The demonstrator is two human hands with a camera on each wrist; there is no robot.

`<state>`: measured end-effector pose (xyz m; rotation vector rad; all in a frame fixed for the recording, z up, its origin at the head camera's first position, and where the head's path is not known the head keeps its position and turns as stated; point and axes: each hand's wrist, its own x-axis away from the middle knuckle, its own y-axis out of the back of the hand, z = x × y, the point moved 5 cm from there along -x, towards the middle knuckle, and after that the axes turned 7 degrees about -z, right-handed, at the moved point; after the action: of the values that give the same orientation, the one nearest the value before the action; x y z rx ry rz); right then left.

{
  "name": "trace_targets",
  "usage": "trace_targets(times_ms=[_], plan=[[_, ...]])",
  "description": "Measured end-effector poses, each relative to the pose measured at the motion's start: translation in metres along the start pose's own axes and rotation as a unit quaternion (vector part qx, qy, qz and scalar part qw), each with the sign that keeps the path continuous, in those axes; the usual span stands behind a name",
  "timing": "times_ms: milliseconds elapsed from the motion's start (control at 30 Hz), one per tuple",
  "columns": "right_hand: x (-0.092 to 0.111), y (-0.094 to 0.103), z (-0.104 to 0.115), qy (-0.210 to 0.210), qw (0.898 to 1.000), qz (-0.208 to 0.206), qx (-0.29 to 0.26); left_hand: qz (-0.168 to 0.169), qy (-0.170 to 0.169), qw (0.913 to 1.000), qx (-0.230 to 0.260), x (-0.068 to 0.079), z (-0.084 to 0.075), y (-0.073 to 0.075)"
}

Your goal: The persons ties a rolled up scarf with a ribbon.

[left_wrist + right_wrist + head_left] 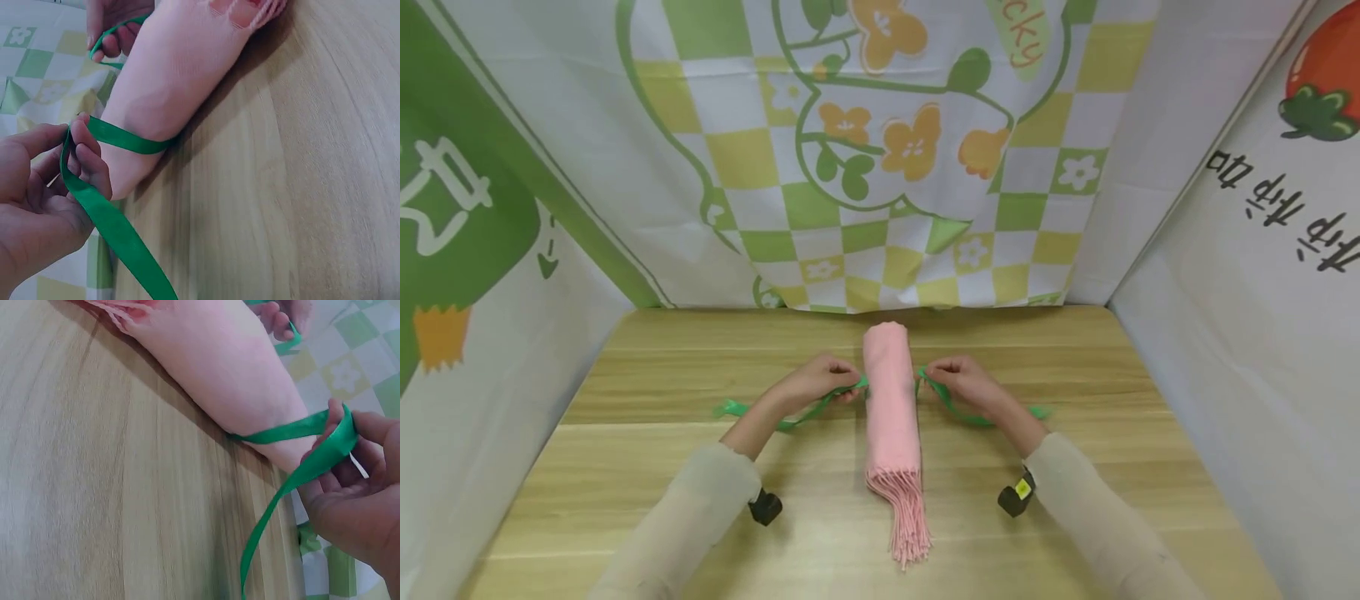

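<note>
- The left hand (47, 194) pinches the green ribbon (122, 234) between thumb and fingertips, nearly closed, with the other fingers loosely bent.
- The right hand (359, 506) pinches the same ribbon's other arm in much the same way, on the opposite side of the roll.
- The ribbon is flat, narrow and faintly glossy, like satin; it should be light, limp and rather slippery, best taken between fingertip pads close to the roll. Its loose tails hang past each palm toward the wrists.
- Between the two grips, just beside the fingertips, lies the pink roll (891, 408), long and cylindrical, on the table. The ribbon runs from each pinch down its sides and seems to pass beneath it.
- The roll looks like matte, finely textured cloth; I judge it soft, light, squeezable and not fragile, best held round its middle so the layers stay together.
- Nearer the person than the grips, its fringe (910, 521) spreads in thin, twisted, floppy strands that could snag.
- Below and around both hands is the smooth, hard, wood-grained table (820, 533).
- Beyond them hangs a creased, checked cloth (820, 225).
</note>
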<state>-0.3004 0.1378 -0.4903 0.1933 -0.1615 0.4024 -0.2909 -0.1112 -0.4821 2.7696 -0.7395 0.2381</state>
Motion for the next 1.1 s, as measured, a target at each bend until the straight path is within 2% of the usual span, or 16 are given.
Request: trace_targets(times_ms=[100,233,400,533,700,867,1100], plan=[[-0.001,-0.003,0.002,0.000,1.000,-0.019,0.003,-0.008,0.003,0.9999,-0.005,0.002,-0.005,0.000],[-0.002,-0.006,0.006,0.007,0.999,-0.052,0.011,-0.038,0.004,0.9990,-0.020,0.003,-0.013,0.001],[-0.003,-0.007,0.009,-0.004,0.995,-0.092,-0.030,-0.077,0.012,0.9961,-0.040,0.005,-0.022,0.001],[-0.003,-0.006,0.011,-0.016,0.993,-0.108,-0.055,-0.092,0.024,0.9951,-0.027,0.004,-0.025,0.000],[-0.002,-0.005,0.017,-0.013,0.991,-0.108,-0.074,-0.091,0.016,0.9957,-0.009,0.001,-0.031,-0.002],[0.000,-0.009,0.025,-0.002,0.992,-0.103,-0.067,-0.074,-0.025,0.9966,-0.028,-0.001,-0.038,-0.006],[-0.004,-0.016,0.029,0.002,0.992,-0.114,-0.044,-0.070,-0.052,0.9949,-0.051,-0.009,-0.041,-0.013]])
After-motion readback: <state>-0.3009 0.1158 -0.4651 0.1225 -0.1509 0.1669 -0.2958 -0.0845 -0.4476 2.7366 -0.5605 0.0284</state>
